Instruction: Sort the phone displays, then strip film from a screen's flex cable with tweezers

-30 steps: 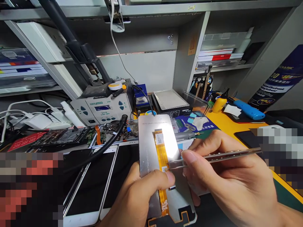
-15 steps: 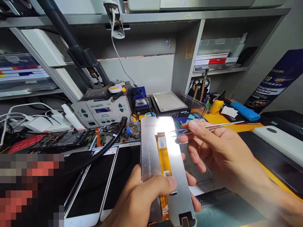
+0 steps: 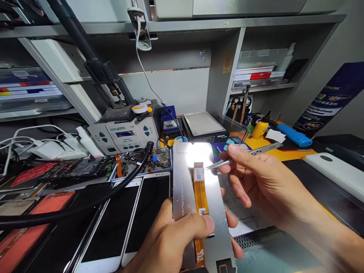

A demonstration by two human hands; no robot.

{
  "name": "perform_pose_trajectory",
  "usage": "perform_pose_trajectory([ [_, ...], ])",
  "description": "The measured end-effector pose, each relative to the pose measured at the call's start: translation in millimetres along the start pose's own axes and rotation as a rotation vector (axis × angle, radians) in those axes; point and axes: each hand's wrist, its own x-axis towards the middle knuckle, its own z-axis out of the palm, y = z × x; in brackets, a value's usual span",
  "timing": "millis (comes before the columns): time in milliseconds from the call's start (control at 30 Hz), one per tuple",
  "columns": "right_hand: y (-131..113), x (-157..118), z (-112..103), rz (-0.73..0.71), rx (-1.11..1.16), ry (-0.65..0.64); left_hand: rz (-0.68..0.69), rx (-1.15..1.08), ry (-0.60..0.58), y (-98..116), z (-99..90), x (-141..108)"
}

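Note:
My left hand (image 3: 182, 235) is closed round a phone screen assembly (image 3: 182, 189), its silver metal back facing me and tilted upright. Along that back runs an orange flex cable (image 3: 201, 195) with a small white label near its upper end, and my left thumb presses over its lower part. Between the thumb and fingers of my right hand (image 3: 256, 170) is a pair of metal tweezers (image 3: 218, 163). Their tips point left, close beside the labelled end of the cable; whether they touch it I cannot tell. Bright glare covers the upper metal.
A hot air station (image 3: 125, 134) stands behind a tray of circuit boards (image 3: 142, 163). A black hose (image 3: 127, 182) crosses several phones and screens (image 3: 99, 223) at left. On the right are a yellow bottle (image 3: 260, 128), a blue tool (image 3: 294, 135) and a large spray can (image 3: 327, 102).
The tweezers have turned so their flat side shows, and their tips have dipped slightly toward the label. The screen assembly sits a little further right and lower in view.

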Motion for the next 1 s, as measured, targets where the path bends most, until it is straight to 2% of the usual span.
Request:
perform_pose_trajectory([
  [267, 0.9, 1.6, 2.9, 0.012, -0.046, -0.017, 0.008, 0.008, 0.025, -0.5, 1.5, -0.4],
  [400, 0.1, 0.9, 3.3, -0.049, -0.062, -0.058, 0.014, 0.004, 0.038, 1.0, 4.3, -2.5],
  [600, 3.3, -1.2, -2.5, -0.197, -0.147, 0.089, 0.036, -0.033, 0.036, -0.1, 1.7, -0.6],
  [800, 3.2, -2.1, -4.1, -0.183, -0.148, 0.175, -0.006, 0.017, 0.006, -0.9, -2.8, 1.0],
  [1000, 2.7, -3.2, -0.7, -0.131, -0.139, 0.074, -0.015, 0.013, 0.007, 2.2, -0.2, -1.1],
])
